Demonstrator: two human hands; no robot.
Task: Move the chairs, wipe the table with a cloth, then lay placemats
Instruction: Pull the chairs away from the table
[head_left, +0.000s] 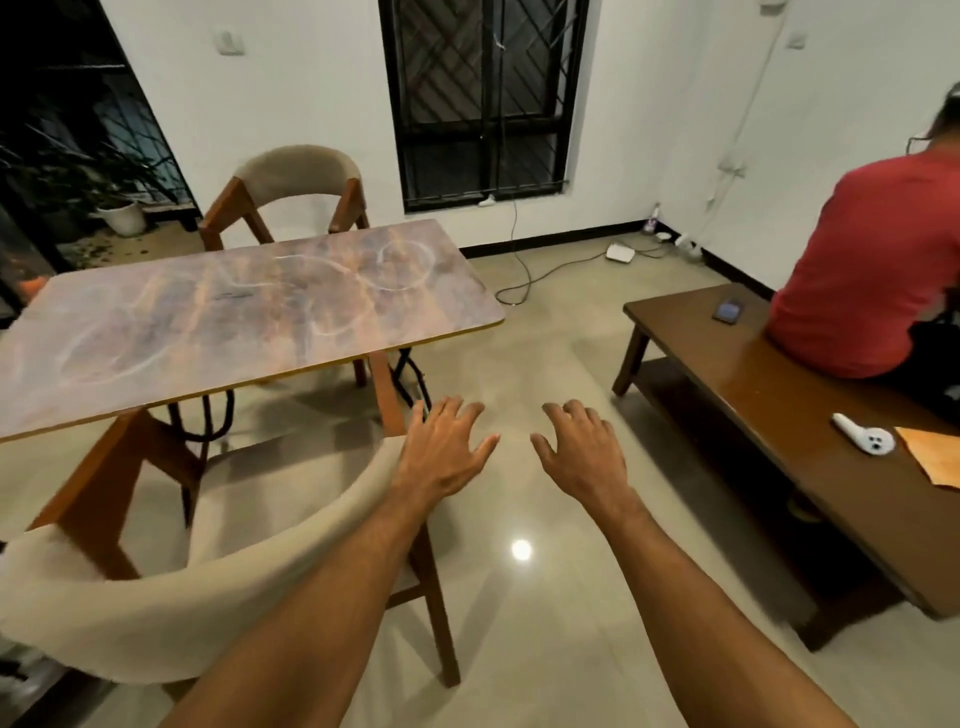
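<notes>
Head view: both bare forearms reach forward and down from the bottom edge, palms down, over the floor (519, 623) just off the table's near right corner. The left hand (441, 452) has its fingers spread and nearly straight; its wrist crosses the right end of the near chair's padded backrest. Whether it touches the padding cannot be told. Its grip is slack and holds nothing. The right hand (582, 452) hangs beside it, a little further from the table, with fingers spread and slightly bent. Its grip is also loose and holds nothing.

The table (234, 317) has a mottled brown top with rounded corners, marked with pale chalky rings and smears. The near chair (171, 613) stands at the table's near side, its seat tucked partly under the top and its curved beige backrest toward the camera. The far chair (298, 169) stands at the opposite long side, also pushed in.

Well to the right of the table stands a low wooden table (727, 374), with a person in a red shirt (872, 270) sitting on it, back turned. On it lie a dark phone (727, 312), a white handheld object (865, 435) and an orange sheet (935, 457). Beyond the table's far right corner a barred window (483, 98) is set in the white wall, and a cable (545, 270) trails over the floor below it.
</notes>
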